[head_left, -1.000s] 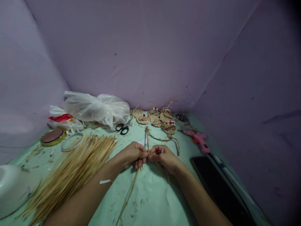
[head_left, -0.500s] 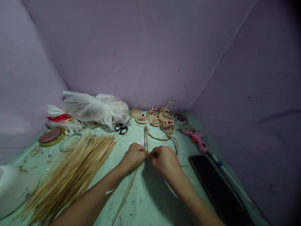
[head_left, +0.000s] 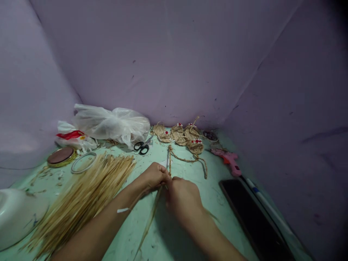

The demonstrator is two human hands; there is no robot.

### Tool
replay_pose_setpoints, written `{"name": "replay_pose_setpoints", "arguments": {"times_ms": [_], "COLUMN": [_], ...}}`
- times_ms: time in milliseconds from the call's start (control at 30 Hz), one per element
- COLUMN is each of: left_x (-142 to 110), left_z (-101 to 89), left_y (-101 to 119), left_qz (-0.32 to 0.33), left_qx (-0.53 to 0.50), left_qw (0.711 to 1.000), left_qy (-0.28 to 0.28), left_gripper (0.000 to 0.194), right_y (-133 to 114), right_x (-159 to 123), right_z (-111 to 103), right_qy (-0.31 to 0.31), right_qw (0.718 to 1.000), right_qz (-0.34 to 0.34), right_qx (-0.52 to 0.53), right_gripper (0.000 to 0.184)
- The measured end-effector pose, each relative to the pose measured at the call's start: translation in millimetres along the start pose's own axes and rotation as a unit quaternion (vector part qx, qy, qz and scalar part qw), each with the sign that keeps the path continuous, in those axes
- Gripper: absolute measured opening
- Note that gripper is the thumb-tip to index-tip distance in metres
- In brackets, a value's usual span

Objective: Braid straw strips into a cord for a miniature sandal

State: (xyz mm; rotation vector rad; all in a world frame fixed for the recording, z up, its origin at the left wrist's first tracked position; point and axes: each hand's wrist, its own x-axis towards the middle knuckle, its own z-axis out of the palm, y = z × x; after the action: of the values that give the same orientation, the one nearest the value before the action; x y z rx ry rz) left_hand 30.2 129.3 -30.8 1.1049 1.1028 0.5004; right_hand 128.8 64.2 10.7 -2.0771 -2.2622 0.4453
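Both hands meet at the lower end of a twisted fibre cord (head_left: 170,163) that runs up toward the back of the table. My left hand (head_left: 155,175) is closed, its thumb and fingertips pinching the cord. Pressed close against it, my right hand (head_left: 183,197) is curled, back of the hand toward me; its fingertips are mostly hidden. A loose pale fibre strand (head_left: 149,219) trails from under the hands toward me. The cord bends at its top and runs right to a loose end near several small woven slippers (head_left: 178,136) with red and white beads.
Left lie a bundle of dry fibre strips (head_left: 89,199), a ring (head_left: 83,163), a round tin (head_left: 62,156) and a white bowl-like object (head_left: 19,217). Behind are scissors (head_left: 141,146) and a plastic bag (head_left: 114,123). A pink glue gun (head_left: 230,159) and a dark flat slab (head_left: 252,221) lie right.
My right hand has moved down and slightly left, turning its back more toward me and closing in against my left hand. The left hand stays at the cord's end.
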Motion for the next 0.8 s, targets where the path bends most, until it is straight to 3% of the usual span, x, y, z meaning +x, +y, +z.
{"name": "replay_pose_setpoints", "arguments": {"times_ms": [67, 100, 167, 200, 300, 367, 500, 567, 700, 800], "left_x": [-1, -2, -4, -4, -4, -2, -1, -3, -8, -11], "left_z": [-1.8, -2.8, -5.0, -6.0, -7.3, -6.7, -3.9, -3.6, -9.0, -17.8], "left_y": [3, 4, 7, 7, 7, 5, 4, 6, 13, 15], "left_qz": [-0.001, -0.001, 0.004, 0.007, 0.01, 0.01, 0.016, 0.027, 0.036, 0.003], "left_qx": [0.003, 0.005, 0.008, 0.008, 0.003, 0.005, 0.046, 0.08, 0.14, 0.151], "left_qw": [1.0, 1.0, 0.999, 0.999, 0.998, 0.998, 0.998, 0.995, 0.985, 0.976], "left_qy": [-0.02, -0.031, -0.044, -0.049, -0.057, -0.058, -0.047, -0.044, -0.098, -0.154], "left_gripper": [0.006, 0.008, 0.011, 0.012, 0.013, 0.011, 0.009, 0.009, 0.012, 0.018], "right_y": [18, 27, 42, 46, 45, 40, 39, 42, 47, 46], "right_x": [6, 11, 21, 26, 36, 39, 41, 42, 40, 38], "right_z": [-7, -8, -5, -2, 14, 23, 30, 30, 31, 33], "right_qy": [0.021, 0.061, 0.114, 0.099, -0.037, -0.068, 0.004, 0.011, 0.003, -0.004], "right_qw": [0.996, 0.986, 0.949, 0.928, 0.861, 0.839, 0.869, 0.864, 0.805, 0.756], "right_qz": [0.0, 0.011, 0.038, 0.047, 0.049, 0.054, 0.05, 0.047, 0.056, 0.083], "right_qx": [0.092, 0.155, 0.292, 0.355, 0.505, 0.537, 0.493, 0.501, 0.591, 0.649], "right_gripper": [0.021, 0.023, 0.025, 0.024, 0.019, 0.015, 0.01, 0.011, 0.011, 0.015]}}
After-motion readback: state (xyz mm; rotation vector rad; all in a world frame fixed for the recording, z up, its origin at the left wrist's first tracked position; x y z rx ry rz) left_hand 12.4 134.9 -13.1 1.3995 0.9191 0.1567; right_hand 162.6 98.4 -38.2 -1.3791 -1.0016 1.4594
